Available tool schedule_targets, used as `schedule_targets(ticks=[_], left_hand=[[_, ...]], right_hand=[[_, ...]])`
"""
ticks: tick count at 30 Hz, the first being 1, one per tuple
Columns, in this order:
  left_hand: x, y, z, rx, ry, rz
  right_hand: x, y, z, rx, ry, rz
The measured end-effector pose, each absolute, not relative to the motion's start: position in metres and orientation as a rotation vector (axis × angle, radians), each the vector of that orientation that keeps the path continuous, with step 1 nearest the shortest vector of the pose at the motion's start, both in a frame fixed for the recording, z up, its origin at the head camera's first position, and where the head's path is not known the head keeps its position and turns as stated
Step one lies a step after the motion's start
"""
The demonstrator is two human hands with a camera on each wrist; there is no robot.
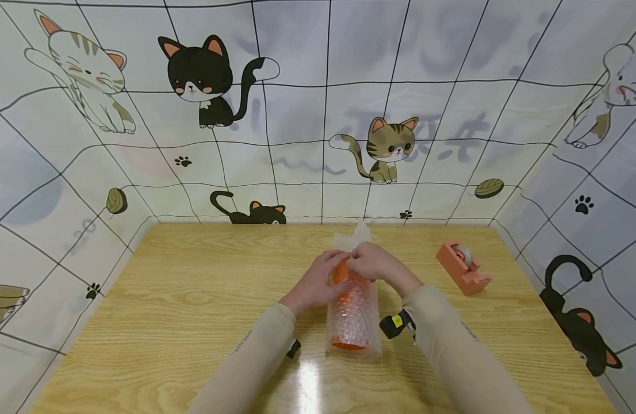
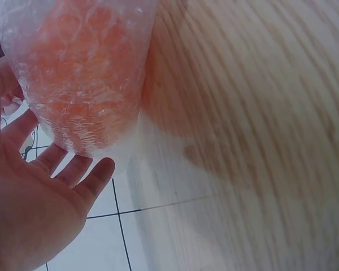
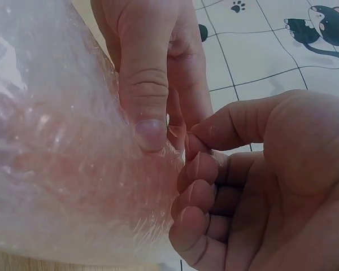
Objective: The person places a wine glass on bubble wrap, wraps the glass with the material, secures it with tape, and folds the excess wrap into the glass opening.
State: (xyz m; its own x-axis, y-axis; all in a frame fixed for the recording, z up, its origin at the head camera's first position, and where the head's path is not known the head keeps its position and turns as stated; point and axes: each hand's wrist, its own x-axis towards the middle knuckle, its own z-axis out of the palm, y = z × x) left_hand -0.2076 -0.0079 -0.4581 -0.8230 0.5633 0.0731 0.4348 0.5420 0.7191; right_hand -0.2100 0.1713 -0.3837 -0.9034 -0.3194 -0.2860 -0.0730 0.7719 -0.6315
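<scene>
An orange cylinder-like object (image 1: 349, 346) lies lengthwise on the table inside clear bubble wrap (image 1: 351, 319). Its shape shows only blurrily through the bubbles. Loose wrap stands up past its far end. My left hand (image 1: 318, 280) holds the far part from the left, thumb across the top, as the right wrist view also shows. From the right, my right hand (image 1: 376, 261) pinches the wrap at the far end, close against the left fingers. In the right wrist view the right fingers (image 3: 195, 195) are curled at the wrap's edge.
A pink tape dispenser (image 1: 460, 269) with a roll of clear tape stands on the right of the wooden table (image 1: 194, 310). A cat-patterned cloth backdrop (image 1: 297, 115) rises along the table's back and sides. Small black wrist cameras sit under both sleeves.
</scene>
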Motion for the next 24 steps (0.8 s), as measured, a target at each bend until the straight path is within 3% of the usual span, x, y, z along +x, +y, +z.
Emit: schedule_targets(ticks=[16,24], left_hand=[[-0.2077,-0.0066,-0.4587,0.875,2.607,1.144],[-0.2080,-0.0078,-0.4582,0.881,2.613,1.145]], right_hand=[[-0.2118,0.1612,-0.3817,-0.162,2.647,-0.687],[-0.2133,0.1606,-0.3801,-0.256,2.642,-0.749]])
